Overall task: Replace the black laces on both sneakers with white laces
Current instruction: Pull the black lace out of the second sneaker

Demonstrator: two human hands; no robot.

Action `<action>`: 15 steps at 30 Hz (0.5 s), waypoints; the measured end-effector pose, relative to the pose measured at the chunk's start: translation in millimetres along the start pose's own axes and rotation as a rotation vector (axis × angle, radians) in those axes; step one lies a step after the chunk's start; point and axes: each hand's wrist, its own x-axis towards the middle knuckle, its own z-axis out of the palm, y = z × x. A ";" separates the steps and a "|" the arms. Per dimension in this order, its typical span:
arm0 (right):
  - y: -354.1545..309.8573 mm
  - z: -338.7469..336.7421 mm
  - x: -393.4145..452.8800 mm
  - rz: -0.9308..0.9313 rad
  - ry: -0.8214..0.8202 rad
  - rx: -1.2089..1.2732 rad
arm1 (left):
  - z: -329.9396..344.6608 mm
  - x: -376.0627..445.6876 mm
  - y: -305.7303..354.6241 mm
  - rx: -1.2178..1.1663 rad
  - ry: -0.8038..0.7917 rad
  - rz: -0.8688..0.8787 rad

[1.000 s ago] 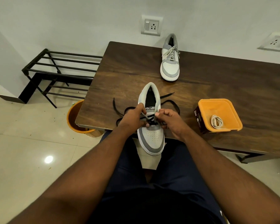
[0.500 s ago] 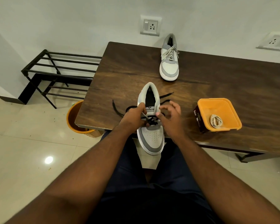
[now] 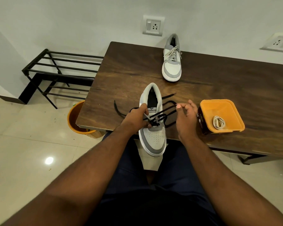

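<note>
The near sneaker [image 3: 153,128] is lying at the table [image 3: 219,88] edge, toe overhanging, with its black lace [image 3: 162,111] half loosened. The left hand [image 3: 136,119] is gripping its side by the eyelets; the right hand [image 3: 185,116] is pinching a lace strand and drawing it outward. A hard tug risks snagging the lace or dragging the sneaker off. The white lace [image 3: 219,122] is waiting in the orange tub [image 3: 207,106], the far sneaker [image 3: 171,62] already relaced.

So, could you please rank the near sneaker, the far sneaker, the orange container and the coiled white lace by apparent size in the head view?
1. near sneaker, closest to the camera
2. far sneaker and orange container: look alike
3. coiled white lace
</note>
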 end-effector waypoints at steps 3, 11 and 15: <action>-1.2 -1.4 -0.1 -0.220 -0.073 -0.289 | 1.6 0.9 1.1 0.009 0.003 -0.003; 2.9 33.9 1.5 -0.512 -0.482 -1.052 | 1.0 0.1 2.3 0.035 0.024 -0.005; 2.0 22.3 8.8 -0.374 -0.235 -0.651 | 0.3 1.2 1.8 0.010 0.010 -0.020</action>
